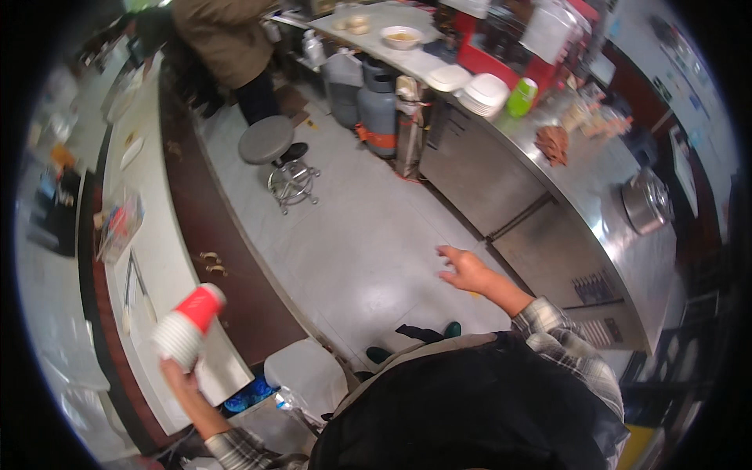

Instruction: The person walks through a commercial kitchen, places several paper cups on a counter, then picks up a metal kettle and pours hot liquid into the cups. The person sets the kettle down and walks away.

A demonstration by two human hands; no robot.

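Note:
A nested stack of red and white paper cups (pixel 201 306) is in my left hand (pixel 183 376), gripped near its lower end and tilted over the white counter (pixel 158 235). Tongs (pixel 140 276) lie on that counter just beyond the cups. My right hand (pixel 467 270) hangs over the grey floor with its fingers apart and nothing in it. Closest to that hand is the stainless steel cabinet (pixel 529 252) on the right.
A grey round stool (pixel 267 140) on casters stands on the floor ahead, near a person in a brown coat (pixel 226 41). Gas cylinders (pixel 377 111) stand beneath the far counter. The steel worktop bears a lidded pot (pixel 646 202), a brown cloth (pixel 552 145) and stacked white containers (pixel 484 93).

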